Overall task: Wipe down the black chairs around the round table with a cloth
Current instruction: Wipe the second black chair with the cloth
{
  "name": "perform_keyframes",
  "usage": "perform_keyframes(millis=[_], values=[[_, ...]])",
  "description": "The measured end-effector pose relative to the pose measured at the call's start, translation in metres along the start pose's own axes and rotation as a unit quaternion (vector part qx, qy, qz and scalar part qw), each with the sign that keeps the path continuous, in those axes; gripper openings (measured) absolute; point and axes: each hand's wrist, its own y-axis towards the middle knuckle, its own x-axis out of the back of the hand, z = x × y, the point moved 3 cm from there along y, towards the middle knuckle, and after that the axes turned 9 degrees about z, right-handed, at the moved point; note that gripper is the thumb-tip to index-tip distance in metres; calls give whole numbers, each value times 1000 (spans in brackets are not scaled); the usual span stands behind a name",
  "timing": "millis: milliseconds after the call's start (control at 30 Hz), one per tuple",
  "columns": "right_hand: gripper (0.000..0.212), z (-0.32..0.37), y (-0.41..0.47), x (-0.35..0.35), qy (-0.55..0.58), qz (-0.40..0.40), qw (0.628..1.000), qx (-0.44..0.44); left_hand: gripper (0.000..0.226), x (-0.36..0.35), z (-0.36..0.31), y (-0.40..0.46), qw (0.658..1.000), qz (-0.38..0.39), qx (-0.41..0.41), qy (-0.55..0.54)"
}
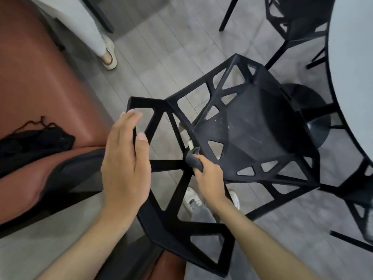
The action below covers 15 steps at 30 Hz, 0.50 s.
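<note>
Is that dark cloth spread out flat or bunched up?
Bunched up. The cloth is a small dark wad gripped in the right hand, pressed against the black chair where backrest meets seat.

The black chair (252,126) is showing moulded plastic, matt and scuffed with pale marks (most on the seat). The cloth (193,159) is looking soft, dark grey. The sofa (40,81) is gleaming like smooth brown leather; the floor (161,57) is showing grey wood-grain planks.
</note>
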Motion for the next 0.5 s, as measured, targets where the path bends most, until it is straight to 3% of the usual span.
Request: perform_keyframes(millis=[267, 500], values=[[32, 17, 114, -15, 30, -54, 994, -92, 47, 0, 1, 1, 1000, 1, 17, -2], [23, -1, 42, 1, 1, 35, 999, -19, 49, 1, 1, 1, 1000, 20, 19, 10]])
